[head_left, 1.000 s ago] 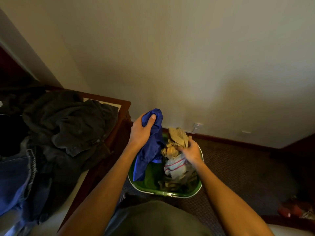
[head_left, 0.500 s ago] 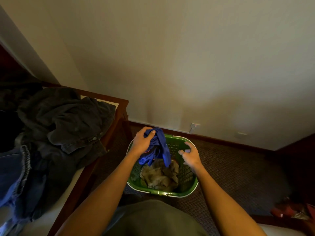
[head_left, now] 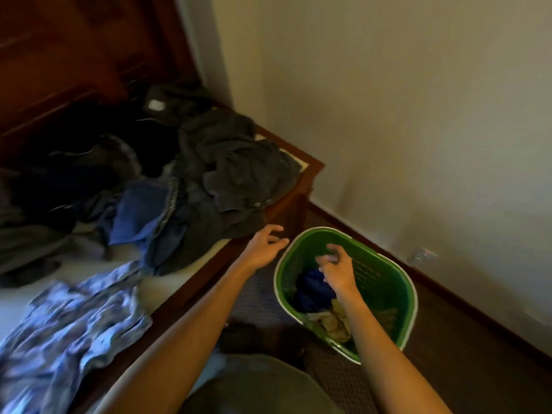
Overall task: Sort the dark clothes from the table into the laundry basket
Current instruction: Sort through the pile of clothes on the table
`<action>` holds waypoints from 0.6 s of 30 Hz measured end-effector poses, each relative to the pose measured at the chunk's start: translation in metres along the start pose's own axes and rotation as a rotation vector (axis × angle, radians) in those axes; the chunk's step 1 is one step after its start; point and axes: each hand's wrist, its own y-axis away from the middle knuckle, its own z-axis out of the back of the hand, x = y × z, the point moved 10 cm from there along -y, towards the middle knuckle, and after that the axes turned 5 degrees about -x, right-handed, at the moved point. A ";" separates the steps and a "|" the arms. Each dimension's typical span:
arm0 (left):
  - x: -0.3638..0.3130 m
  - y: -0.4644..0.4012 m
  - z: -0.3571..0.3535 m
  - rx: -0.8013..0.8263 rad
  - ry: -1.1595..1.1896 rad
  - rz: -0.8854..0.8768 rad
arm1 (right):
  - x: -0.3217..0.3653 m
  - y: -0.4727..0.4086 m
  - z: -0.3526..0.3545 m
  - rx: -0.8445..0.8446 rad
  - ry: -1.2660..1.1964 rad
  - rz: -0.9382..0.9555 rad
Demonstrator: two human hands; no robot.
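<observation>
2 bare hands are seen above a carpeted floor: the left hand (head_left: 264, 248) is held empty between the bench (head_left: 301, 186) and the green laundry basket (head_left: 391, 297), its grip loosely spread, while the right hand (head_left: 336, 268) is held over the basket's opening, fingers loosely curled with nothing clearly pinched. A blue garment (head_left: 312, 289) and tan clothes (head_left: 333, 322) are seen lying inside the basket. A heap of dark clothes (head_left: 230, 174), a blue denim piece (head_left: 140, 213) and a patterned blue-and-white cloth (head_left: 74, 321) are left on the bench.
</observation>
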 end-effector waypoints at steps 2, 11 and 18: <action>0.028 0.012 0.040 -0.084 0.035 0.024 | 0.017 0.012 -0.046 0.093 0.043 0.078; 0.155 0.097 0.224 -0.521 0.110 0.050 | 0.074 0.104 -0.269 0.470 0.295 0.395; 0.275 0.166 0.349 -0.703 -0.281 0.260 | 0.084 0.198 -0.440 0.613 0.441 0.539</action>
